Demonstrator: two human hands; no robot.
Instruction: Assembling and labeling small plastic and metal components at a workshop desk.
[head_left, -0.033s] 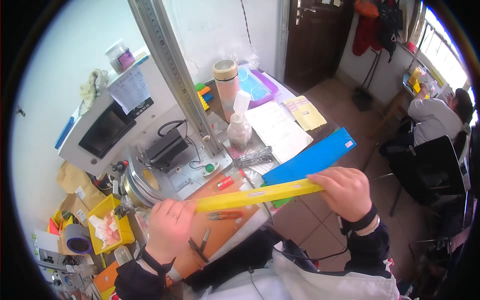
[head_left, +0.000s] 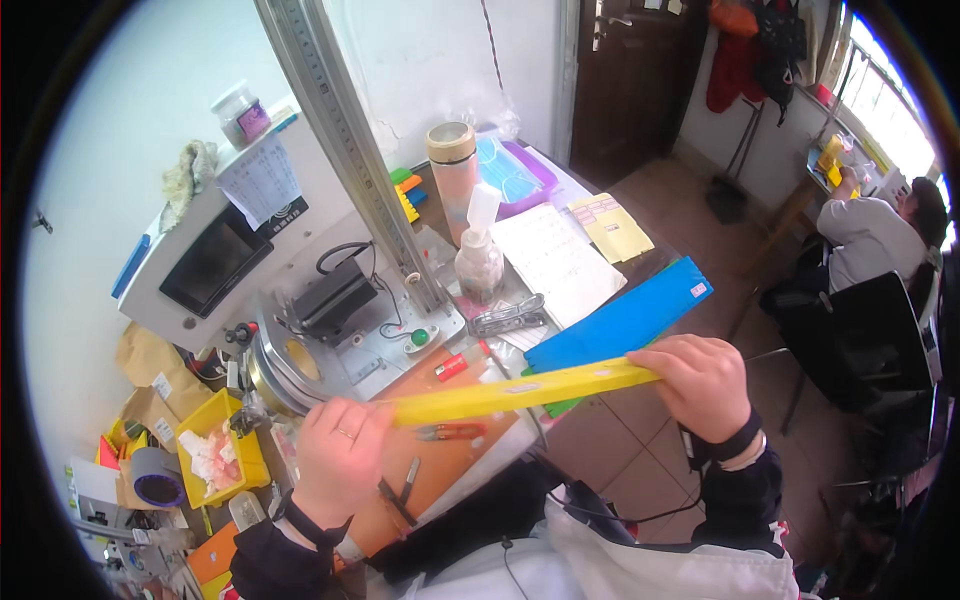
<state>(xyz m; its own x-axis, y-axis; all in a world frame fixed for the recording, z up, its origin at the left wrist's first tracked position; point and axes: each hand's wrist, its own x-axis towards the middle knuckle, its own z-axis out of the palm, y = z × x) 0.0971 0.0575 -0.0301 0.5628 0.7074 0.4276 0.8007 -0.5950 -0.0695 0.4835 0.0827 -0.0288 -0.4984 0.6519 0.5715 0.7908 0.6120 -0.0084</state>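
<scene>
A long, narrow yellow strip (head_left: 520,392) with a pale label-like patch stretches between my hands above the workbench, its right end slightly higher. My left hand (head_left: 345,445) is closed round the left end, a ring on one finger. The right end is pinched between the thumb and fingers of my right hand (head_left: 700,385). Behind the strip a wide blue strip (head_left: 620,318) lies at the bench edge, with a bit of green under it. Below the strip, red-handled snips (head_left: 450,431) and a dark slim tool (head_left: 410,480) rest on the orange bench top (head_left: 440,465).
A machine with a round metal disc (head_left: 275,365), small screen (head_left: 215,270) and upright ruled column (head_left: 345,130) stands at left. Farther back are a tumbler (head_left: 455,180), pump bottle (head_left: 480,265) and papers (head_left: 555,260). Another person (head_left: 875,235) sits at far right.
My right hand has shifted slightly to the right, and the strip's right end with it. The left hand stays nearly in place.
</scene>
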